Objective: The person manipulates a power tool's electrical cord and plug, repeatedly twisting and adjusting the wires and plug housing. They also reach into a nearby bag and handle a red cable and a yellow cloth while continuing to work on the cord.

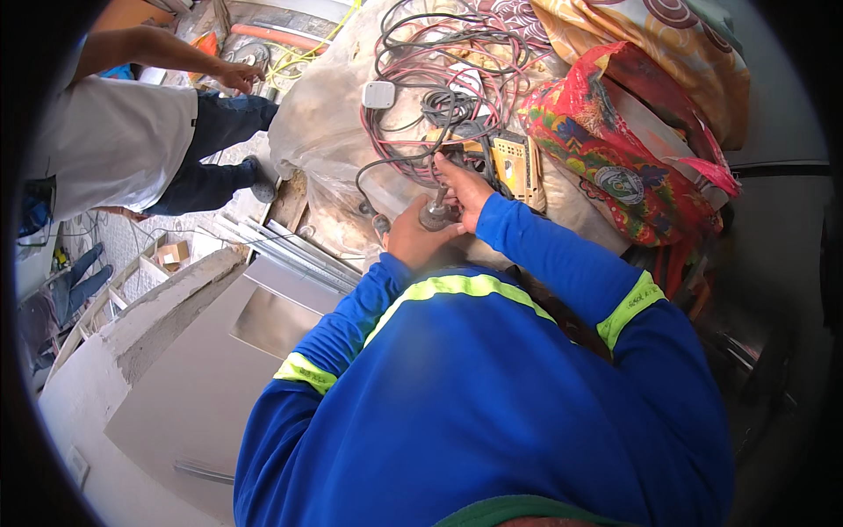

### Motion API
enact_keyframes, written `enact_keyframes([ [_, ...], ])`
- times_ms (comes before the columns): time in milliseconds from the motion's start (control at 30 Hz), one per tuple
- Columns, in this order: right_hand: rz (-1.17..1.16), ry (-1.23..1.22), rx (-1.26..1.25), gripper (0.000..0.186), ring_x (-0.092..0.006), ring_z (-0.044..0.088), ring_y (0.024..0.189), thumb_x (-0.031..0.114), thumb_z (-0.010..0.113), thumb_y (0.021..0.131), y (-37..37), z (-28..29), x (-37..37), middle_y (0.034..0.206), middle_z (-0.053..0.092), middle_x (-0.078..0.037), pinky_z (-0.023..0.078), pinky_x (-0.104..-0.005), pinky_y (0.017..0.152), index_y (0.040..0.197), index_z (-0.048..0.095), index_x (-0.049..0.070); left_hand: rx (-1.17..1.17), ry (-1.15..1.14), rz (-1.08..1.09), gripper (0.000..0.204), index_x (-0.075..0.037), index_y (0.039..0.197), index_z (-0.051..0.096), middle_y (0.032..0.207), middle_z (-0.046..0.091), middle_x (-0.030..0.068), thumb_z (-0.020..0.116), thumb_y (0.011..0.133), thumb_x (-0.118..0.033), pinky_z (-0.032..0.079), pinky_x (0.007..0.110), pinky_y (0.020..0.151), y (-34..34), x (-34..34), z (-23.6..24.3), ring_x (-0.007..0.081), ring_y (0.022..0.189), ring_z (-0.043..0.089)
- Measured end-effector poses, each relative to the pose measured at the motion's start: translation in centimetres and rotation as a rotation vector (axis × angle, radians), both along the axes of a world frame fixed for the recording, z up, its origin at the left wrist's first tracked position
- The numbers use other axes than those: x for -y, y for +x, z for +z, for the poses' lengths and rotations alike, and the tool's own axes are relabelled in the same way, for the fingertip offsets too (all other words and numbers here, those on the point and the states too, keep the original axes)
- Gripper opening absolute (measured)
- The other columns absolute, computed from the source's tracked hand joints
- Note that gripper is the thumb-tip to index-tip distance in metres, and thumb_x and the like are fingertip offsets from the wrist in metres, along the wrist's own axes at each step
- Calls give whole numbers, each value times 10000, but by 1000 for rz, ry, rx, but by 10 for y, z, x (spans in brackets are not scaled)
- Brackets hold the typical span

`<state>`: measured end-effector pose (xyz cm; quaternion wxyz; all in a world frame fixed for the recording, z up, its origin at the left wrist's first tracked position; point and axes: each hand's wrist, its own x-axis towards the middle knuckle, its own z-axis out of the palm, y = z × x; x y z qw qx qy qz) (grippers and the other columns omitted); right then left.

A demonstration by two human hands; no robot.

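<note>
My left hand (416, 235) is closed around a round grey metal piece with a short upright shaft (436, 215); its exact kind is hard to make out. Close on its right, my right hand (467, 191) has its fingers curled at the shaft of the same piece. Just beyond my hands lies a yellow and black power tool (516, 167), partly covered by cables. Black and red cables (413, 132) lie coiled in a loose tangle on a dusty plastic-covered heap (329, 123).
A white square box (378, 95) rests among the cables. To the right sits a red patterned bag (606, 149) with patterned cloth (667, 53) behind. A person in a white shirt (132, 132) stands at left. Metal profiles (285, 250) and a grey panel (202, 378) lie nearer.
</note>
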<state>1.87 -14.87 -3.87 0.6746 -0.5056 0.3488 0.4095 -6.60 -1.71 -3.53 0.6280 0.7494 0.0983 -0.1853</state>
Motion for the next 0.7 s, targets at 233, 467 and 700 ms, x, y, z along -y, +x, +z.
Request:
enact_keyframes([
  [233, -221, 48, 246, 362, -65, 287, 549, 458, 600, 953, -14, -10, -21, 616, 304, 82, 290, -250, 541, 740, 491, 186, 132, -238, -45, 442, -31, 1113, 516, 935, 655, 67, 771, 842, -270, 493, 286, 771, -3, -18, -25, 125, 842, 601],
  [467, -264, -45, 260, 472, -113, 336, 491, 471, 610, 940, -15, -19, -18, 562, 400, 19, 310, -315, 483, 656, 514, 106, 193, -58, -22, 467, -42, 1123, 496, 928, 689, 120, 763, 845, -306, 509, 331, 769, -8, -14, -21, 200, 843, 666],
  [700, -381, -198, 186, 473, -123, 369, 485, 467, 609, 945, -17, -29, -25, 546, 417, 8, 304, -320, 465, 648, 513, 112, 126, 171, 81, 492, -54, 1093, 487, 870, 680, 200, 708, 864, -429, 503, 408, 709, -7, -4, -23, 349, 800, 680],
])
